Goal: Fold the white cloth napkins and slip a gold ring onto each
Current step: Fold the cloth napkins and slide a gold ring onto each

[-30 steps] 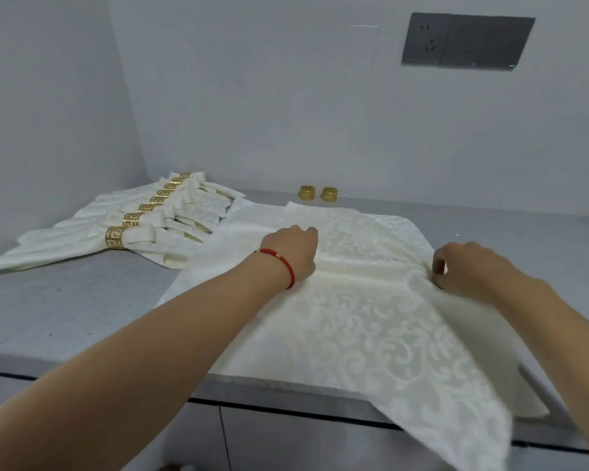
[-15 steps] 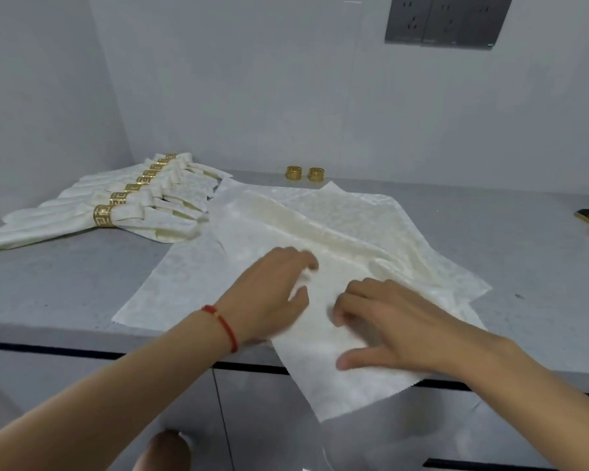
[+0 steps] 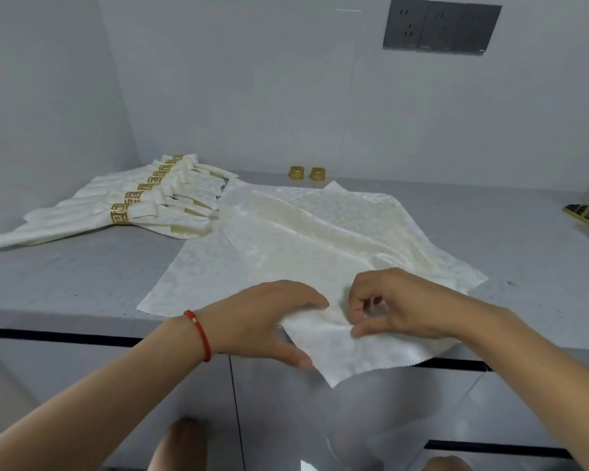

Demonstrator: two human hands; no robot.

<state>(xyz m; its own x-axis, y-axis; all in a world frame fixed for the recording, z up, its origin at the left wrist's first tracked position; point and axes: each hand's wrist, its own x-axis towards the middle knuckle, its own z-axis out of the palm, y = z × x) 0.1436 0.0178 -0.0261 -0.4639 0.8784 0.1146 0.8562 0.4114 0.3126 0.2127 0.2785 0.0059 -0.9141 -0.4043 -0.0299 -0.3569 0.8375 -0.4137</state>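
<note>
Napkin (image 3: 320, 232) lies flat on the counter (image 3: 82, 277), near corner hanging over the front edge. There may be a second one under it; layers are hard to separate from this view.

Your left hand (image 3: 266, 321) holds the near corner, thumb under the overhang, fingers on top. Your right hand (image 3: 405, 307) pinches a small pleat of cloth just beside it, fingertips curled in. Both hands are closed on fabric.

Handling, my read: light, soft, zero stiffness. Damask weave looks a bit slick, so pleats will probably slide open unless you keep them pinned. Grip at the hem and close to the fold line, not mid-panel, or it just bunches. The overhanging corner could drag the cloth off the edge if you let go of both sides.

Two loose rings (image 3: 307, 173) sit at the back by the wall, well apart from your hands. You'll need one hand free to fetch one, so the other has to clamp the whole gathered bundle.

Finished napkins (image 3: 143, 212) are fanned out at left, each ringed. Keep this one clear of them.
</note>
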